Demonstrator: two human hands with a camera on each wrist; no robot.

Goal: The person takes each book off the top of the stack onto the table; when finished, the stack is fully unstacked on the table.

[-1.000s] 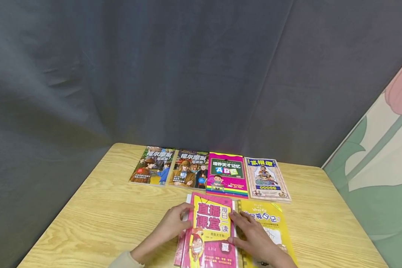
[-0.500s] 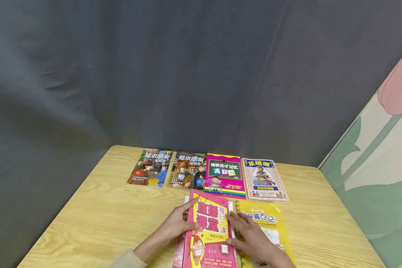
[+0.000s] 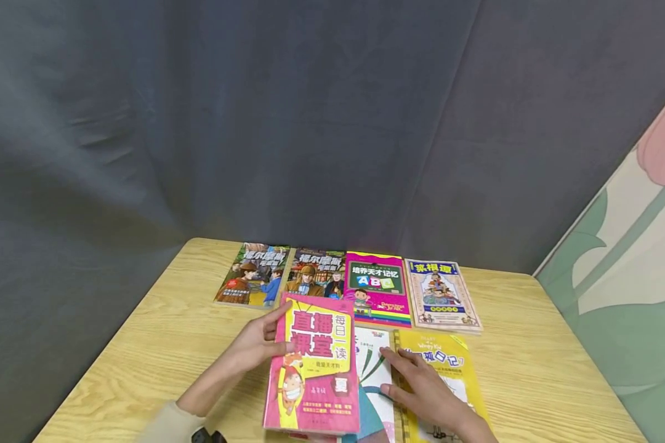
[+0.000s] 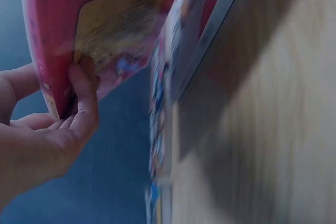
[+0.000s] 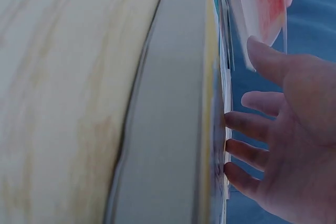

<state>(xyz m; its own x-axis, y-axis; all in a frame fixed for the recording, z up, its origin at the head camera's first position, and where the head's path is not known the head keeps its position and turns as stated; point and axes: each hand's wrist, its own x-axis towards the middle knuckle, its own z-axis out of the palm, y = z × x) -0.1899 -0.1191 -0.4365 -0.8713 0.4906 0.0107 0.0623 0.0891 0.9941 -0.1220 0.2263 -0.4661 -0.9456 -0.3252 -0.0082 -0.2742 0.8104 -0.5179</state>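
My left hand [image 3: 255, 346] grips the left edge of a pink and yellow book [image 3: 321, 394], thumb on the cover. In the left wrist view the fingers curl under its back cover [image 4: 118, 30], and it hangs above the table. Uncovered beside it lies a white picture book [image 3: 374, 406] with green and teal shapes, partly hidden by the pink one. My right hand [image 3: 429, 391] lies over the yellow book [image 3: 468, 369], its thumb and index fingertips reaching the white book. In the right wrist view, the fingers of this hand [image 5: 310, 135] are spread, several fingertips touching a book.
Along the back of the wooden table [image 3: 161, 344] lie two detective-style comic books [image 3: 255, 277], a magenta ABC book [image 3: 375, 292] and a cream illustrated book [image 3: 443, 298]. A dark curtain [image 3: 321, 123] hangs behind. A wall with painted flowers [image 3: 643, 277] stands on the right.
My left hand has lifted the pink and yellow book off the pile and carried it left, exposing the white book. My right hand has let go of its right edge and stayed near the same place.
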